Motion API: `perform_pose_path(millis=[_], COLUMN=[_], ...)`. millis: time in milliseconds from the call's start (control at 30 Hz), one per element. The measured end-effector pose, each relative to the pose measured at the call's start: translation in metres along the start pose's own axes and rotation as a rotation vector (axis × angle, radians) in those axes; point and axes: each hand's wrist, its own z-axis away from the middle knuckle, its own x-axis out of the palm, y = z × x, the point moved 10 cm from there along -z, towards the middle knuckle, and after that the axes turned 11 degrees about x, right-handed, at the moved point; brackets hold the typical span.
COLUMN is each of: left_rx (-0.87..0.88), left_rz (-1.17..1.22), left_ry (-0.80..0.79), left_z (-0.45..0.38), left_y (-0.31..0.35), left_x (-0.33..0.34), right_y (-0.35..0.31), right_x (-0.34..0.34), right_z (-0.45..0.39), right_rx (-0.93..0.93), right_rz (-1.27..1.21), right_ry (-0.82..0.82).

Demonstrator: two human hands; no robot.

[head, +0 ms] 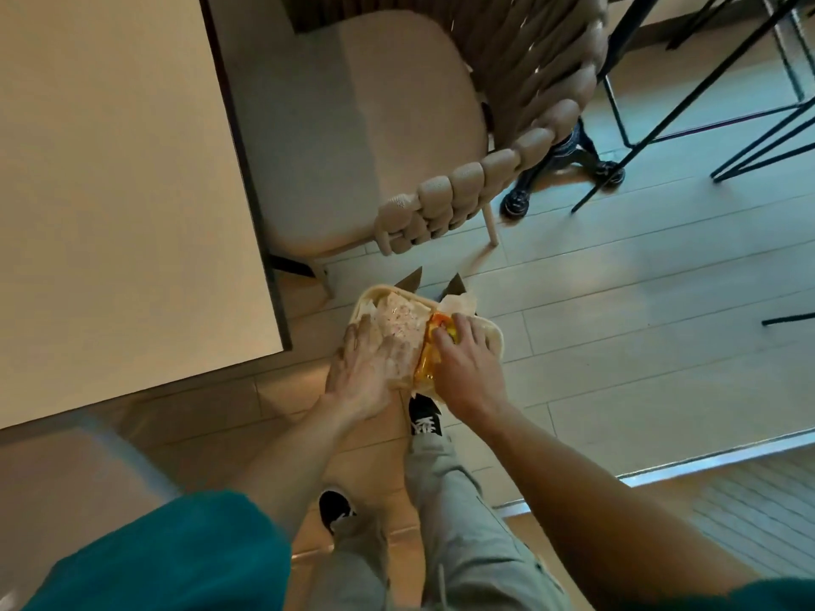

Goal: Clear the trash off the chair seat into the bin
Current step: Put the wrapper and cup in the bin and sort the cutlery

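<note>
Head view: both hands [359,372] [467,368] grip trash-filled tray [487,335] over plank floor [617,346], near beige chair [375,138], table [110,169]

The chair seat [353,138] lies bare and open from above, hemmed by the table [110,169] edge on the left and the woven backrest [498,169] on the right. Black metal legs [652,125] crowd the floor [617,302] farther right; floor near the feet is open.
</note>
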Motion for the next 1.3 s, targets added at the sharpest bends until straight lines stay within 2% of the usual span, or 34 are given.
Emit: perform_pose_path(millis=[100, 267, 667, 867, 1067, 1200, 1300], left_rx=[0.082, 0.137, 0.046, 0.049, 0.112, 0.116, 0.117], left_rz=[-0.158, -0.311, -0.197, -0.165, -0.082, -0.051, -0.033], left_ry=[0.020, -0.069, -0.175, -0.165, 0.006, 0.072, 0.120], left_z=[-0.006, -0.020, -0.048, -0.049, -0.018, 0.004, 0.024], left_y=[0.009, 0.012, -0.002, -0.006, 0.005, 0.001, -0.001], left_x=[0.003, 0.017, 0.053, 0.053, 0.013, -0.002, -0.011], right_y=[-0.011, 0.001, 0.006, 0.006, 0.004, 0.014, 0.018], right_x=[0.023, 0.051, 0.097, 0.100, 0.063, 0.036, 0.014], right_z=[0.001, -0.011, -0.026, -0.032, -0.027, -0.018, -0.008], right_rx=[-0.059, -0.040, -0.068, -0.071, -0.032, 0.004, 0.046], right_rz=[0.081, 0.083, 0.243, 0.274, 0.141, 0.056, 0.019], right_ry=[-0.071, -0.208, -0.340, -0.297, -0.173, -0.128, -0.032])
